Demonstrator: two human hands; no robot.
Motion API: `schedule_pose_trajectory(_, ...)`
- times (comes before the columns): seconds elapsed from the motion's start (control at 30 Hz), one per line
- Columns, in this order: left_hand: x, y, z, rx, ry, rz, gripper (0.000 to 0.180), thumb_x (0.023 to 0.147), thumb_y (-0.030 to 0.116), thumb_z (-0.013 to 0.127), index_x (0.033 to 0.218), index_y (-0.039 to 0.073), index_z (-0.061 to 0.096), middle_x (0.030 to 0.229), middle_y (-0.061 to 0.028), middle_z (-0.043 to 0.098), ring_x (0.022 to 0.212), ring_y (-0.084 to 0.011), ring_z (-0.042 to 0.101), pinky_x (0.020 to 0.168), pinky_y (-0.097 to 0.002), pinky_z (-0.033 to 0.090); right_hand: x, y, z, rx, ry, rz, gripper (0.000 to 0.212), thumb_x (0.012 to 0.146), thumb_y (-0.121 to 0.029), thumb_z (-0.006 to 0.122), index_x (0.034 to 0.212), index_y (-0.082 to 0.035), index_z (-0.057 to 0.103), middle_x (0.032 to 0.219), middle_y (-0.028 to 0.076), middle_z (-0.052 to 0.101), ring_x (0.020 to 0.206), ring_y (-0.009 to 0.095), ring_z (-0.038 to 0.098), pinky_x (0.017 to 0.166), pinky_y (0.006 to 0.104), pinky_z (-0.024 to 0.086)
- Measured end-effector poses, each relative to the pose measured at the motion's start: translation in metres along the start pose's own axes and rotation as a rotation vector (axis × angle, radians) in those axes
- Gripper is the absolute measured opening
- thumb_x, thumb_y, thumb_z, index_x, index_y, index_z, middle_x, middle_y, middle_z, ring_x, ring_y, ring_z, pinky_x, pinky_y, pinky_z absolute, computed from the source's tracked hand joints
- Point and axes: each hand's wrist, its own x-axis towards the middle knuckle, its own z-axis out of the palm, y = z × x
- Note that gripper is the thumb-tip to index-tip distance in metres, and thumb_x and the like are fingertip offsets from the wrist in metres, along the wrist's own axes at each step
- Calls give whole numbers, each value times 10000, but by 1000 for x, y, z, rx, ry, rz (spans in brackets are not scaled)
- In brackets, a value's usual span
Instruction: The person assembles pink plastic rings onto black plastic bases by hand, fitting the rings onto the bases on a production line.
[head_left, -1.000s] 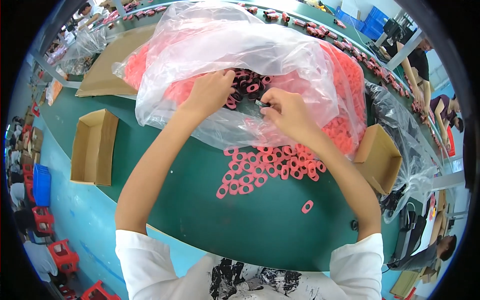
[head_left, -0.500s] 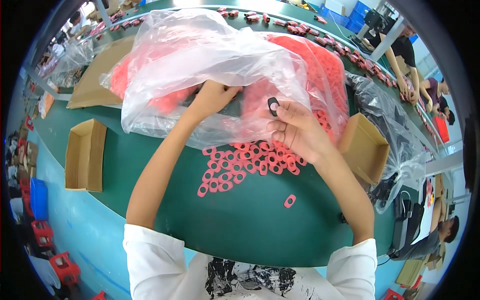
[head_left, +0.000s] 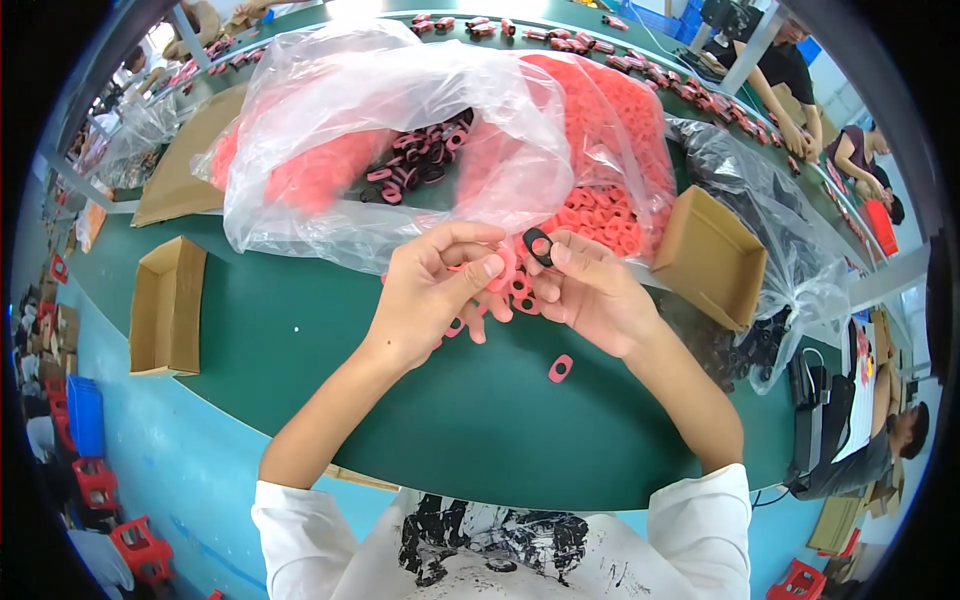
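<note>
Above the table, my left hand [head_left: 425, 295] pinches a pink ring-shaped plastic piece [head_left: 505, 268] between thumb and fingers. Close beside it, my right hand [head_left: 600, 295] grips a black oval ring [head_left: 538, 247] by its edge. The two pieces are almost side by side; whether they touch I cannot tell. Several loose pink pieces [head_left: 522, 303] lie under my hands, partly hidden. One pink piece [head_left: 561, 368] rests alone nearer to me. Beyond my hands, a clear plastic bag [head_left: 300, 235] gapes around a pile of black-and-pink pieces [head_left: 425, 155].
A bag of pink pieces [head_left: 620, 140] lies behind my right hand. Open cardboard boxes stand left [head_left: 165, 310] and right [head_left: 710, 255]. A clear bag of black parts [head_left: 790, 270] is far right. Pink-and-black pieces [head_left: 690, 95] line the far belt, where a co-worker's hands [head_left: 797, 138] reach.
My left hand has come out of the bag toward me and now holds a pink piece beside the black ring. My right hand has lowered slightly, still gripping the black ring.
</note>
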Motion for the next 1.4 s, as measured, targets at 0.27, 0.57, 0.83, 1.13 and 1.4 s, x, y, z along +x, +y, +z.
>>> schedule_pose_trajectory(0.27, -7, -8, 10, 11, -54, 127, 314, 954, -57, 533, 1265, -63, 572, 1153, -142, 637, 917, -215, 704, 812, -314, 615, -24, -1, -8, -158, 131, -81, 194, 939, -235, 681, 947, -45, 642, 826, 42, 640, 639, 109, 549, 498, 264, 427)
schedule_pose_trajectory(0.57, -8, -31, 21, 380, -43, 420, 248, 917, -64, 601, 1130, 14, 700, 1066, -94, 620, 808, -156, 689, 661, -254, 606, -18, 12, -16, -187, -51, -38, 257, 935, -278, 690, 952, -23, 661, 793, 42, 653, 620, 105, 591, 498, 257, 466)
schedule_pose_trajectory(0.83, -3, -46, 36, 324, 12, 481, 233, 878, -79, 643, 1084, 1, 715, 997, -77, 624, 684, -108, 649, 582, -215, 573, -26, 19, -22, -132, -37, -77, 265, 944, -283, 673, 958, -19, 659, 790, 49, 651, 600, 124, 609, 511, 250, 511)
schedule_pose_trajectory(1.13, -6, -63, 40, 243, 66, 479, 282, 911, -59, 625, 1168, 28, 699, 1030, -87, 653, 627, -86, 609, 521, -202, 499, -20, 25, -24, -83, -20, -83, 232, 945, -258, 672, 926, -28, 651, 800, 47, 650, 601, 134, 616, 510, 253, 510)
schedule_pose_trajectory(1.4, 0, -68, 53, 342, 76, 660, 270, 896, -68, 633, 1148, 2, 699, 1013, -97, 632, 661, -100, 610, 509, -202, 504, -32, 21, -25, -90, 66, -108, 226, 956, -233, 656, 931, -8, 655, 821, 72, 658, 607, 142, 619, 516, 257, 503)
